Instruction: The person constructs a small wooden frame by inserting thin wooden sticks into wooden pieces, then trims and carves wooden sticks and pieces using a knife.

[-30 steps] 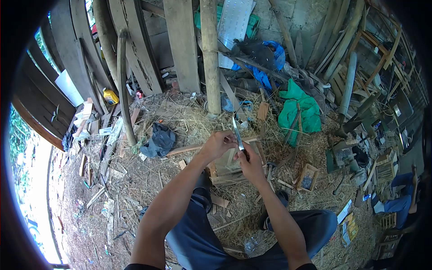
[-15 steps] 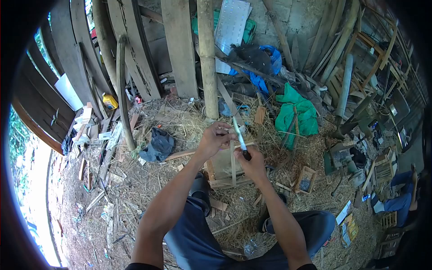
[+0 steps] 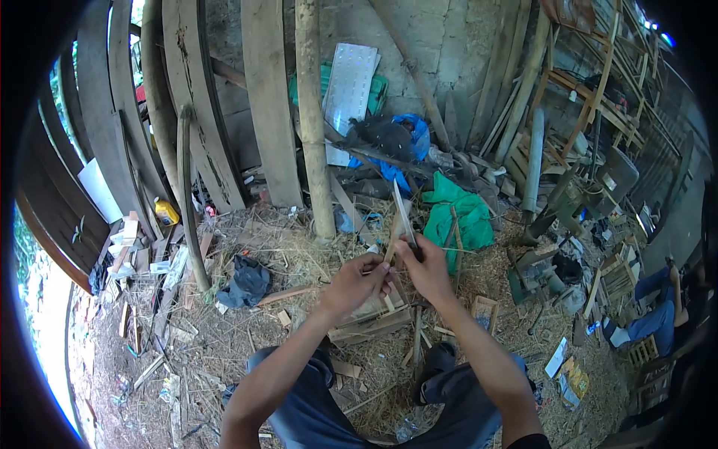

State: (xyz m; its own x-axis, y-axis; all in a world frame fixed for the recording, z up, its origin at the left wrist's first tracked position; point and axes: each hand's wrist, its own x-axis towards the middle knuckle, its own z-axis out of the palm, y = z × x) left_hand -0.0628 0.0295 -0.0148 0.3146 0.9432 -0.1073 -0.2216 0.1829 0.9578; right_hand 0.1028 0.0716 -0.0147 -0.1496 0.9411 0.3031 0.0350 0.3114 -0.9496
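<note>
My right hand is wrapped round the handle of a knife, whose blade points up and away from me. Just left of it, my left hand pinches a thin wooden strip. The two hands are close together, and the strip runs beside the blade. Below them on the ground is a wooden box or block, partly hidden by my hands.
A green cloth lies beyond my right hand. A dark plastic bag is at the left. A small wooden tray, a bamboo post and a metal machine stand around. Another person's legs show far right.
The view has tilted up and shifted right. My right hand has turned the knife more upright, and my left hand has come nearer below the blade with the strip in its fingers.
</note>
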